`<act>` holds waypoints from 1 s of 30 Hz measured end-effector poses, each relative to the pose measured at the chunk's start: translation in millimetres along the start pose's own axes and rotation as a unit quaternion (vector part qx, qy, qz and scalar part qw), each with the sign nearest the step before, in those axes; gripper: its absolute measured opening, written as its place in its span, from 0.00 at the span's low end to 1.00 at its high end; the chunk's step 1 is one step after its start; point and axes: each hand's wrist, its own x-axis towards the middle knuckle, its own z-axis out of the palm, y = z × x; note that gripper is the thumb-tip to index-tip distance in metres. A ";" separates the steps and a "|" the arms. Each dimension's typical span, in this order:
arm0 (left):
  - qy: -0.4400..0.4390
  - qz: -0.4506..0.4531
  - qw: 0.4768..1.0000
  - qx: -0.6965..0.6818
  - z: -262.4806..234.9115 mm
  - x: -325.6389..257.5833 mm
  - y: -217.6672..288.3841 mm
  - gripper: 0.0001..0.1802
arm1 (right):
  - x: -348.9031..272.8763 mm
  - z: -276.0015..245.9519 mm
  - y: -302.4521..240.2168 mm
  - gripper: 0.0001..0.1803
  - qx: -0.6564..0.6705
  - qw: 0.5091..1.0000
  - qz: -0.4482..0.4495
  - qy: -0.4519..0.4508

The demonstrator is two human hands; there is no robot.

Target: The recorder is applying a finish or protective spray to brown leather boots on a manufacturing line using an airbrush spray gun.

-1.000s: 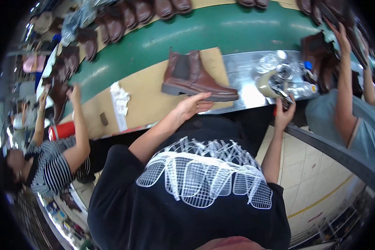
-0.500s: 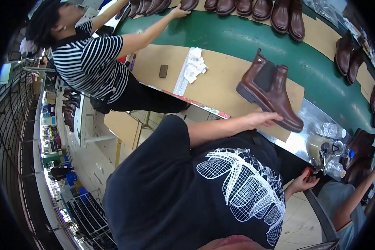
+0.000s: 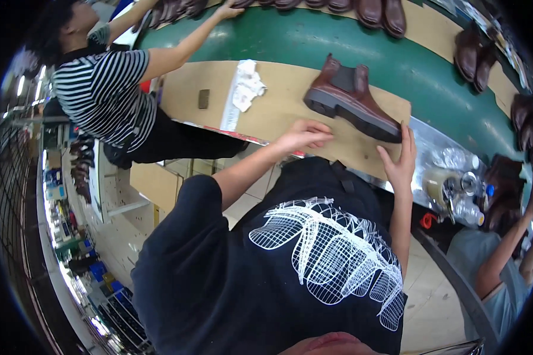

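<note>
A brown leather ankle boot (image 3: 370, 105) with dark elastic side panels is tilted over the brown board (image 3: 266, 118), its thick dark sole edge facing me. My right hand (image 3: 401, 161) is at the toe, fingers along its far side and thumb close to the sole edge. It appears to grip the toe, though the contact is partly hidden. Left of the boot and apart from it, my left hand (image 3: 305, 136) is over the board's near edge. Its fingers are loosely bent and slightly apart, with nothing visible in them.
A crumpled white cloth (image 3: 249, 86) and a small dark block (image 3: 204, 99) lie on the board. Clear bottles and a tape roll (image 3: 437, 180) stand at right. Brown boots (image 3: 370, 13) line the green surface's far edge. A co-worker in a striped shirt (image 3: 100, 83) reaches in at left.
My left hand has let go of the boot and moved left. My right hand has come up from the red-handled item below the table to the toe. The boot shows more of its sole edge.
</note>
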 end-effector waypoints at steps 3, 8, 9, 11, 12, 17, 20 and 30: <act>0.260 0.197 0.945 0.009 -106.5 2.0 -53.0 0.10 | 12.5 -0.4 14.0 0.43 0.049 0.998 0.013 -0.030; 0.664 0.078 0.685 0.289 -251.8 -34.6 -77.0 0.29 | 28.6 -17.5 9.3 0.36 -0.013 0.997 0.018 -0.076; 0.622 0.002 0.734 0.273 -248.2 -45.2 -61.6 0.37 | 27.3 -22.3 8.4 0.36 -0.026 0.997 0.029 -0.068; 0.580 -0.086 0.760 0.281 -287.6 -48.0 -90.9 0.34 | 25.1 -25.9 -8.2 0.32 -0.050 0.996 -0.022 -0.073; 0.553 -0.126 0.755 0.328 -289.8 -52.7 -95.5 0.32 | 19.8 -29.9 -15.3 0.32 -0.050 0.996 -0.021 -0.077; 0.623 0.006 0.734 0.270 -281.4 -63.8 -89.2 0.24 | -15.8 -43.1 -18.5 0.34 -0.011 0.993 0.055 -0.102; 0.551 0.202 0.804 0.098 -232.1 -35.0 -48.6 0.23 | -26.4 -55.3 -23.1 0.35 -0.045 0.996 0.015 -0.076; -0.024 0.383 0.918 0.101 86.6 -5.3 79.5 0.27 | -1.9 -38.8 -75.4 0.21 0.440 0.867 0.214 -0.090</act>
